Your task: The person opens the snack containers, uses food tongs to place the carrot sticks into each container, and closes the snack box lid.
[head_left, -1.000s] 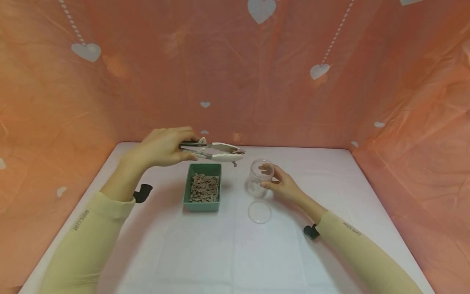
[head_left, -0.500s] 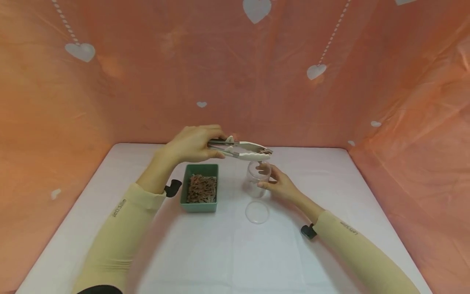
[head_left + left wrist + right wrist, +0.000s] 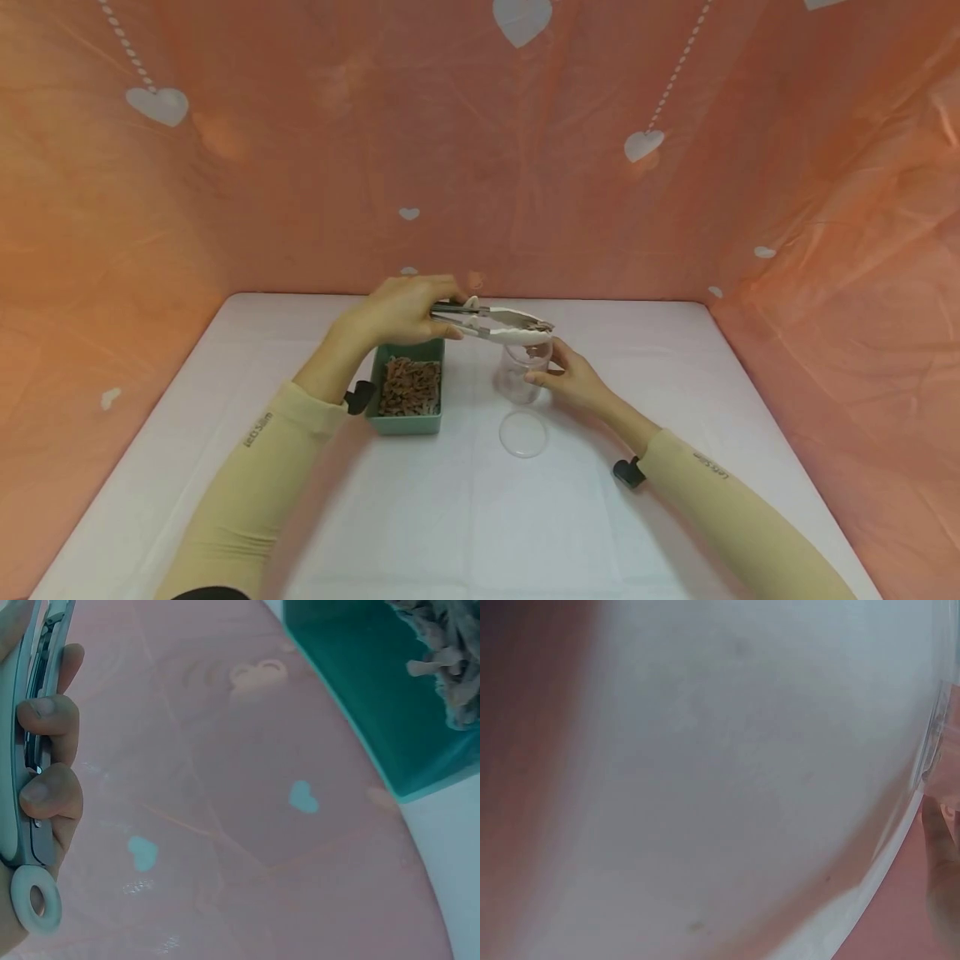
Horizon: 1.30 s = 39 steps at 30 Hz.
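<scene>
My left hand grips a pair of tongs with white tips, held level over the table. Brown strip-like pieces are caught between the tips, right above the mouth of a clear jar. The jar stands upright, its far rim partly hidden by the tongs. My right hand holds the jar from its right side. In the left wrist view, fingers curl round the tongs' handle. At the right edge of the right wrist view, only fingers and a bit of the jar appear.
A green tray with a heap of brown pieces stands left of the jar, partly under my left hand. A clear round lid lies in front of the jar on the white table. Orange cloth walls rise at the back and sides.
My left hand has carried the tongs and brown pieces rightward from above the tray to the jar, then lowered them to its mouth. My right hand has stayed on the jar.
</scene>
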### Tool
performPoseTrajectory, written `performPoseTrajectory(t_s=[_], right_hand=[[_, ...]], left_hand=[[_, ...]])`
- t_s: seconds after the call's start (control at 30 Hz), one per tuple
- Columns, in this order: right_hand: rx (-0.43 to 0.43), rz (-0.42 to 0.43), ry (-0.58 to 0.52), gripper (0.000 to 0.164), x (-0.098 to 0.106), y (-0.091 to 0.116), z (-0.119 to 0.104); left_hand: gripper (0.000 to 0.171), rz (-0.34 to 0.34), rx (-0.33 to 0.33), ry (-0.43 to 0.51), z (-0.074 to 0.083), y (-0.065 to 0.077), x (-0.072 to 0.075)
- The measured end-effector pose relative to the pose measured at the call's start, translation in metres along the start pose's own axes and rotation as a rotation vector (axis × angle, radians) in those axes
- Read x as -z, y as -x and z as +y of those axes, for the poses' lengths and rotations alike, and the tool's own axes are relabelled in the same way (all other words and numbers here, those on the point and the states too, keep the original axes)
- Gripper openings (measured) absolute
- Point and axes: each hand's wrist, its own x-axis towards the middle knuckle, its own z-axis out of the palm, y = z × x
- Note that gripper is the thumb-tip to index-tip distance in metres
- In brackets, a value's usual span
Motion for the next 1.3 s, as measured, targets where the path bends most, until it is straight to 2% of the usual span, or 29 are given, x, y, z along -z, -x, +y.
performPoseTrajectory(t_s=[0.47,0.6,0.97,1.13,1.3], right_hand=[[-0.001,-0.003,-0.005,0.068,0.0,-0.001,-0.001],[0.007,-0.005,-0.002,0.069,0.0,-0.002,0.0],[0.015,-0.014,-0.023,0.07,-0.001,-0.003,0.001],[0.024,-0.018,-0.01,0.071,-0.001,-0.004,0.001],[0.03,-0.03,-0.025,0.068,0.0,-0.004,-0.002]], left_hand=[[0.049,-0.087,0.076,0.056,-0.006,0.001,-0.011],[0.049,-0.091,0.085,0.081,-0.008,0.002,-0.012],[0.053,-0.095,0.09,0.06,-0.01,0.004,-0.01],[0.052,-0.064,0.092,0.049,-0.015,0.013,-0.004],[0.054,-0.037,0.117,0.017,-0.023,0.032,0.01]])
